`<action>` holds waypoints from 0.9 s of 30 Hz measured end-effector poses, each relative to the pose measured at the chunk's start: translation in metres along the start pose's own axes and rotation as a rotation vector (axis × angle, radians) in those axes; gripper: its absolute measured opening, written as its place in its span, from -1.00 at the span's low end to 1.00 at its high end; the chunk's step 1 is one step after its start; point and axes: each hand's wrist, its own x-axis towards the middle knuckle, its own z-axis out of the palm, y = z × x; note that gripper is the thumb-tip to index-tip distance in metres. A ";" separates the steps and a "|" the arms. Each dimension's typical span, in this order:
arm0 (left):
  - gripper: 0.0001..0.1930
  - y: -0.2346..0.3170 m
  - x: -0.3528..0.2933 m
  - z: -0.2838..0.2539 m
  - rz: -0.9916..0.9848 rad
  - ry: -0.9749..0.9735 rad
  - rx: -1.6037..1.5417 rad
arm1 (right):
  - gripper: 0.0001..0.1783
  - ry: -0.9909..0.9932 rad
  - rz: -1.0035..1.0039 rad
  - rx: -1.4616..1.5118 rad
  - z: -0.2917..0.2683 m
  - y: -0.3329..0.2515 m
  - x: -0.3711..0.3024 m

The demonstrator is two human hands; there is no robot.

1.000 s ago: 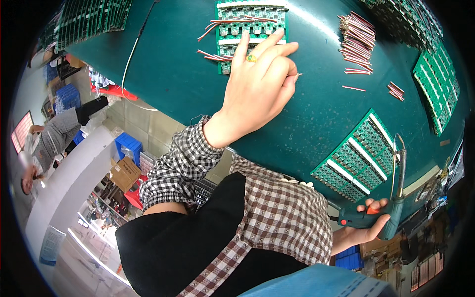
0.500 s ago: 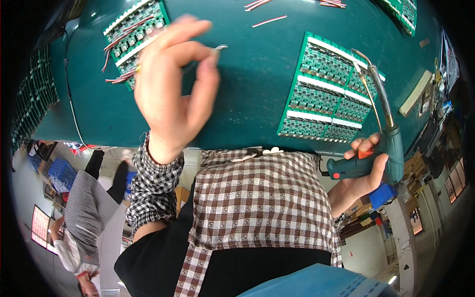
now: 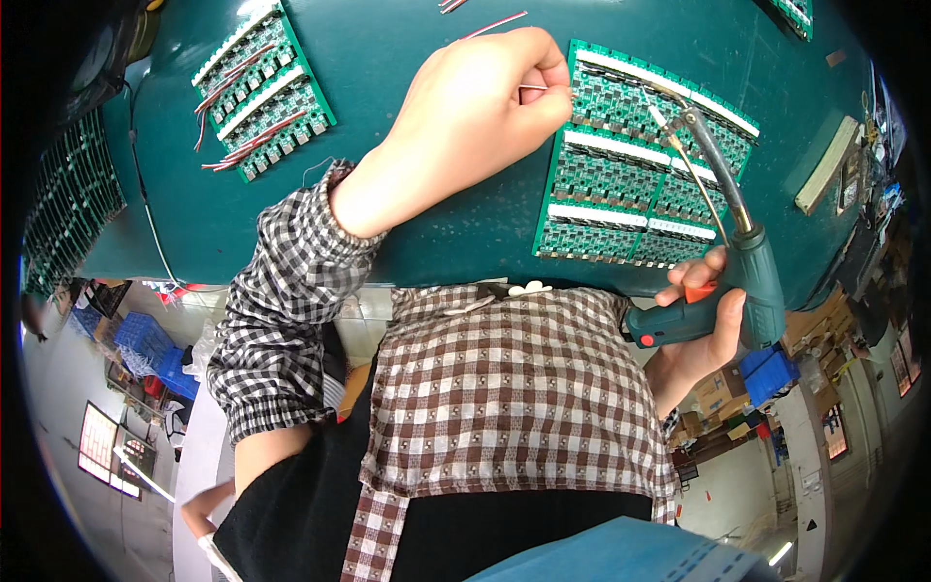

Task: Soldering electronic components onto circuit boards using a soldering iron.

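Observation:
My left hand [image 3: 465, 121] is closed in a pinch at the left edge of a green circuit board panel [image 3: 606, 199]. A thin wire [image 3: 532, 87] shows between its thumb and fingers; the far end is hidden by the fingertips. In my right hand [image 3: 716, 335] is a dark green soldering gun [image 3: 761, 286] with a red trigger, gripped by its handle. Its bent metal tip and thin feed tube [image 3: 703, 179] reach over the upper part of the panel. Whether the tip touches the board I cannot tell.
Another board panel [image 3: 276, 92] with red and white wires lies on the green table [image 3: 436, 228] at left. A loose wire [image 3: 499, 23] lies beyond my left hand. Stacked panels [image 3: 73, 199] stand at far left, a black cable [image 3: 136, 165] beside them. A pale strip [image 3: 826, 165] lies at right.
My left hand has moved right, from beside the left panel to the right panel's edge. The soldering gun has shifted slightly left, and its tip is farther over the board.

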 end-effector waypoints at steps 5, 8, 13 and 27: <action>-0.92 -0.001 0.006 0.004 0.023 -0.005 0.066 | -0.48 0.051 0.006 0.069 -0.001 0.005 0.000; -0.91 -0.001 0.007 0.003 0.014 -0.007 0.046 | -0.47 0.045 0.033 0.035 0.000 0.001 0.000; -0.91 0.001 0.010 0.000 -0.021 -0.034 0.022 | -0.49 0.054 0.062 -0.030 0.004 -0.001 -0.003; -0.93 0.000 0.004 0.002 0.009 0.014 0.086 | -0.53 0.115 0.057 -0.198 0.026 -0.006 -0.010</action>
